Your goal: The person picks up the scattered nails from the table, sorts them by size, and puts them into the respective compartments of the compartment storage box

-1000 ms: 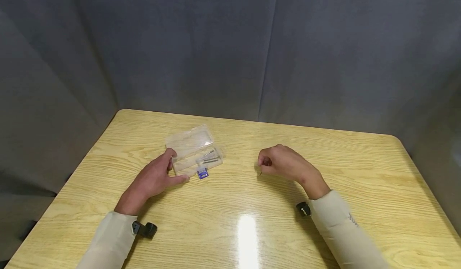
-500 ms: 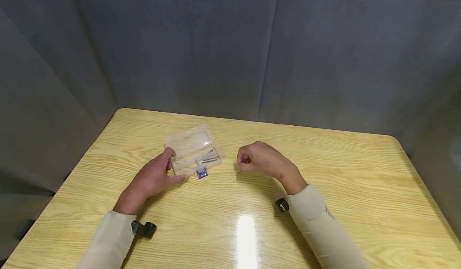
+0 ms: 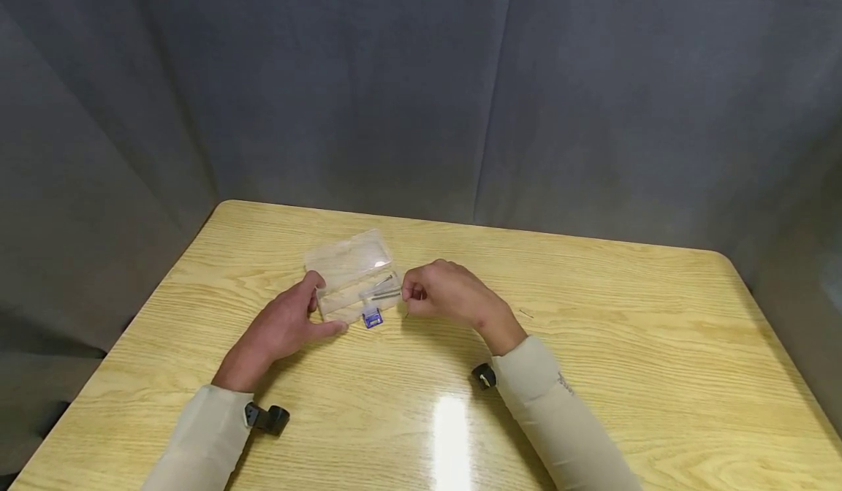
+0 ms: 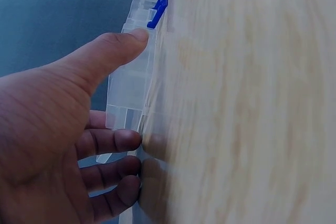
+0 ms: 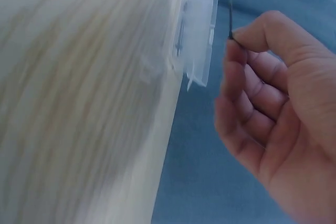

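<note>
A clear plastic box point(image 3: 338, 302) lies with its lid point(image 3: 345, 259) laid back on the table. Several long metal nails point(image 3: 387, 295) lie in its right part, and a blue latch point(image 3: 373, 318) juts from its front. My left hand point(image 3: 283, 324) grips the box's left end, thumb along the front wall and fingers at the back. Just right of the box, my right hand point(image 3: 454, 295) pinches a thin dark nail point(image 5: 230, 20) between thumb and forefinger. In the right wrist view the nail's free end sticks out past the fingertips.
Another thin nail point(image 3: 526, 313) lies on the wooden table point(image 3: 625, 316), right of my right forearm. Dark grey curtains point(image 3: 342, 96) hang behind and beside the table. A black wrist camera point(image 3: 484, 376) is strapped at my right cuff, a second one point(image 3: 276, 419) at my left.
My right hand has moved left with the nail, from the table's middle to the box's right end. The nail on the table has come into view behind it. My left hand has stayed on the box.
</note>
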The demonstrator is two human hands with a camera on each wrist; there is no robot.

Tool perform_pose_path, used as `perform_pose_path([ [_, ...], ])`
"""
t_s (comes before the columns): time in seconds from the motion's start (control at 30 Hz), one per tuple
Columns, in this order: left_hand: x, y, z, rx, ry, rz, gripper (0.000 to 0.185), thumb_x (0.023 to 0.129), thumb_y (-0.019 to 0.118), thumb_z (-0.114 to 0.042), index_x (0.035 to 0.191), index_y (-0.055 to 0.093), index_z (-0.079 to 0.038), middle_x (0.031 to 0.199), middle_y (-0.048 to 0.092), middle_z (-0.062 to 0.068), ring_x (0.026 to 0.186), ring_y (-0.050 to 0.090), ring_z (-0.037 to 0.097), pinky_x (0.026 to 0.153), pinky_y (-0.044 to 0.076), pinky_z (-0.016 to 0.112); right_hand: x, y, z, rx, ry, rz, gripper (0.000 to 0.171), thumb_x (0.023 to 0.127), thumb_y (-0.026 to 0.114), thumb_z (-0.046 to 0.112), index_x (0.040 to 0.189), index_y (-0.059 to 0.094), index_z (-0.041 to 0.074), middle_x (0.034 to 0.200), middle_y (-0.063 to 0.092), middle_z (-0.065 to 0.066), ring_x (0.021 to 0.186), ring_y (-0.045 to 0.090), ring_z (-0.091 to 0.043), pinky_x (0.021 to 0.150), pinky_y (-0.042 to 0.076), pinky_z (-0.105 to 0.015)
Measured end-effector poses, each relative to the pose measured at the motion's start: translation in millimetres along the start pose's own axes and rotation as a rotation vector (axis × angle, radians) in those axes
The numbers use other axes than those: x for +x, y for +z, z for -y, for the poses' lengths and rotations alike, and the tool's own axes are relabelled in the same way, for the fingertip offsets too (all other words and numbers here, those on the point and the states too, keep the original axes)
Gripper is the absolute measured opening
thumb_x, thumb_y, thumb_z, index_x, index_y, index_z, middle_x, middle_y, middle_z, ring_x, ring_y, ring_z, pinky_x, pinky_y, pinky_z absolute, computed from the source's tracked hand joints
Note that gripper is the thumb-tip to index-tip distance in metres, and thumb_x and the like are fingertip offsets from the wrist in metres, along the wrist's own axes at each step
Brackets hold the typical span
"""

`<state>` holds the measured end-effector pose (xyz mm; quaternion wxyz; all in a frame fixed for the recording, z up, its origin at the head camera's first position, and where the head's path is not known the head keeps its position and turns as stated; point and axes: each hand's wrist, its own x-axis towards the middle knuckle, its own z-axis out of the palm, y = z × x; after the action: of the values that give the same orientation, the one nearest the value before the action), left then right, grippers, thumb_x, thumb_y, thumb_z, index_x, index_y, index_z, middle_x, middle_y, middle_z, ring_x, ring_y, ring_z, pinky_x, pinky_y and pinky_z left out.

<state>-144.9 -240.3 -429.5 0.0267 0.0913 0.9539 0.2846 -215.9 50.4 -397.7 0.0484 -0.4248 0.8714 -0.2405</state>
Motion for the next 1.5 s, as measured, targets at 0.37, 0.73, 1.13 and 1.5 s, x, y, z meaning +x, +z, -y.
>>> perform_pose_path([
  [0.37,-0.4,-1.2,1.1,-0.018,0.008,-0.004,0.062,0.085,0.086,-0.039,0.120,0.046,-0.006,0.086,0.047,0.006,0.070,0.044,0.020,0.061,0.036,0.036,29,15,17,-0.068,-0.023,-0.138,0.010,0.088,0.072,0.011,0.089,0.071,0.020,0.081,0.067,0.013,0.064,0.053,-0.004,0.059,0.044,-0.025],
  [0.73,-2.4,-0.9,2.0,-0.023,0.015,-0.018,0.059,0.085,0.087,-0.034,0.117,0.046,-0.005,0.084,0.045,0.006,0.069,0.043,0.020,0.062,0.035,0.036,41,27,24,0.064,0.091,-0.151,0.005,0.086,0.072,0.014,0.089,0.071,0.018,0.078,0.067,0.013,0.064,0.055,-0.005,0.061,0.044,-0.026],
  [1.13,0.8,-0.2,1.7,-0.041,0.026,-0.004,0.064,0.086,0.087,-0.034,0.124,0.046,-0.004,0.085,0.047,0.007,0.069,0.043,0.019,0.062,0.036,0.035,57,36,38,0.088,0.088,-0.165,0.009,0.087,0.070,0.009,0.089,0.071,0.017,0.081,0.067,0.012,0.065,0.055,-0.005,0.063,0.045,-0.026],
  [1.5,-0.5,-3.3,3.7,-0.028,0.023,0.007,0.063,0.086,0.086,-0.033,0.123,0.045,-0.004,0.085,0.046,0.007,0.068,0.042,0.020,0.062,0.035,0.035,63,37,43,0.094,0.104,-0.111,0.006,0.091,0.070,0.013,0.092,0.073,0.018,0.082,0.068,0.011,0.066,0.056,-0.005,0.063,0.045,-0.024],
])
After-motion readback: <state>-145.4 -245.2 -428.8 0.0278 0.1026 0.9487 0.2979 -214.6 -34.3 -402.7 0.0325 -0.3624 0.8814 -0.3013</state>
